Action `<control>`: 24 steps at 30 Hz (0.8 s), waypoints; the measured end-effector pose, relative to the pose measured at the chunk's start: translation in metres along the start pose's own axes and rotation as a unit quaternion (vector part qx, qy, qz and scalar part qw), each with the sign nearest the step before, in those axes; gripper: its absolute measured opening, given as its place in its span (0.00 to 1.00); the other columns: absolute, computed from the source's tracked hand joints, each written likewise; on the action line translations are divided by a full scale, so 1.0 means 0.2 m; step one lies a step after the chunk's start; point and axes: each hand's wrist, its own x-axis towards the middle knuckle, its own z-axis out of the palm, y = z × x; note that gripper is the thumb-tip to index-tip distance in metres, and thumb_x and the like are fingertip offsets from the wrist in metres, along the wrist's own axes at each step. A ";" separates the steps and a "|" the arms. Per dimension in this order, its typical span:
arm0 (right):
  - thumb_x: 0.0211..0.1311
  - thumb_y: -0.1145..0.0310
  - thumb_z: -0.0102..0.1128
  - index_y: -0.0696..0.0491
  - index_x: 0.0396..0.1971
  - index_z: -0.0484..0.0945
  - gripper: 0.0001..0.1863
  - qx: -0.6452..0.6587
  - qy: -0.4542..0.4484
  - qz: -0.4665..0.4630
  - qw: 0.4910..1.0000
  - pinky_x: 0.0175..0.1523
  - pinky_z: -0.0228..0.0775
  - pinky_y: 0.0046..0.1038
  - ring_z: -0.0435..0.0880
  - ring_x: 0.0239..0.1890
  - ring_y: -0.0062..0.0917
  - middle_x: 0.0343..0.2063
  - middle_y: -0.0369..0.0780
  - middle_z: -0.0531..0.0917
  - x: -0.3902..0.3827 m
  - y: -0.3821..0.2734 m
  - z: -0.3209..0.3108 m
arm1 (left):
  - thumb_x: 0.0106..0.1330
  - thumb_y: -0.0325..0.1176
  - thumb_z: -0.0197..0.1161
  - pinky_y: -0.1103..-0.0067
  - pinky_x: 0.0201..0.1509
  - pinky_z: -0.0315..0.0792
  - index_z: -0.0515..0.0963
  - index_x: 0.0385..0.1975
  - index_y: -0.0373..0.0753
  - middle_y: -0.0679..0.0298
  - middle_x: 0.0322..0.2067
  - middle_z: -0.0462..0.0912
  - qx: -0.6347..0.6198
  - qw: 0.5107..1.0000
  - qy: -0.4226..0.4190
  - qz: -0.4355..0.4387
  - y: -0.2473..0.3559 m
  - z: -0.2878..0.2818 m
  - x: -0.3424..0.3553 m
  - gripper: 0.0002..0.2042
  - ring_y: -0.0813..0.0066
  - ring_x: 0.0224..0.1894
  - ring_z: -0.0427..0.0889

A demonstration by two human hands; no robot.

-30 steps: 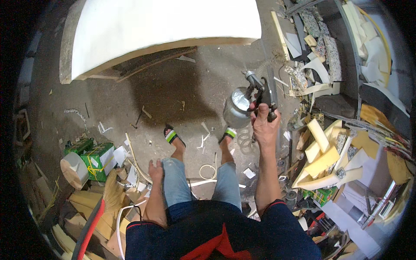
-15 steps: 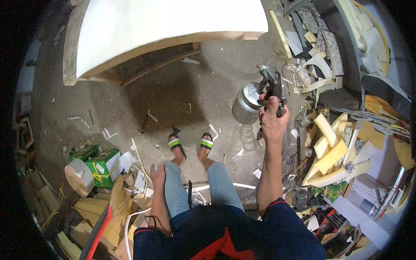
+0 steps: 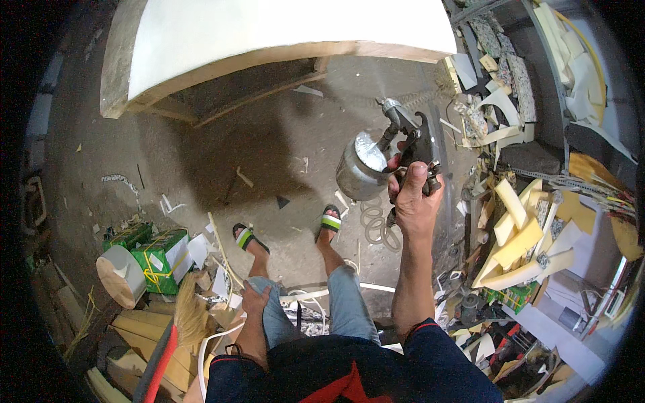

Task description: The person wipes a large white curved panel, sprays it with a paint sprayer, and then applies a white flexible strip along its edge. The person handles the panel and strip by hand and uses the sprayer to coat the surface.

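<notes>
My right hand [image 3: 418, 201] is closed round the grip of a metal spray gun [image 3: 422, 138], out in front of me on the right. A silvery cup [image 3: 361, 171] hangs tilted under the gun's nozzle, and a faint mist shows ahead of the tip. From the gun trails a coiled air hose [image 3: 377, 225]. Beyond it stands a large piece covered in white [image 3: 289, 30], with a bare wooden edge facing me. My left hand [image 3: 255, 297] lies on my left leg with its fingers stretched out and nothing in it.
Foam offcuts [image 3: 517, 228] and scraps are heaped at the right. At the left are a green box tied with yellow string [image 3: 161, 260], a pale roll [image 3: 121, 275] and a broom [image 3: 188, 302]. Thin scraps litter the concrete floor [image 3: 289, 154].
The spray gun and its cup have swung to a more tilted pose, and mist now shows at the nozzle. My left foot has stepped outward. My left hand has moved down onto my leg.
</notes>
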 end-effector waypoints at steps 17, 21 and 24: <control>0.67 0.41 0.61 0.59 0.53 0.78 0.33 -0.003 -0.073 -0.019 0.997 0.26 0.65 0.16 0.75 0.24 0.12 0.35 0.37 0.85 -0.31 -0.01 0.48 | 0.51 0.58 0.74 0.57 0.63 0.72 0.60 0.70 0.36 0.36 0.61 0.71 -0.023 0.998 0.046 0.031 -0.14 -0.14 0.11 0.50 0.38 0.60 0.76; 0.65 0.39 0.61 0.58 0.53 0.78 0.35 -0.004 -0.078 -0.013 0.997 0.28 0.67 0.14 0.77 0.27 0.11 0.36 0.35 0.85 -0.36 -0.02 0.59 | 0.52 0.59 0.73 0.58 0.63 0.72 0.60 0.71 0.35 0.37 0.61 0.71 -0.024 0.999 0.026 0.022 -0.15 -0.19 0.10 0.50 0.40 0.61 0.76; 0.66 0.39 0.61 0.59 0.54 0.78 0.35 0.008 -0.102 0.002 0.995 0.29 0.66 0.13 0.76 0.28 0.11 0.36 0.35 0.85 -0.39 -0.01 0.66 | 0.53 0.60 0.72 0.59 0.64 0.72 0.60 0.71 0.34 0.38 0.60 0.73 -0.024 0.999 0.016 0.019 -0.16 -0.21 0.11 0.50 0.42 0.61 0.76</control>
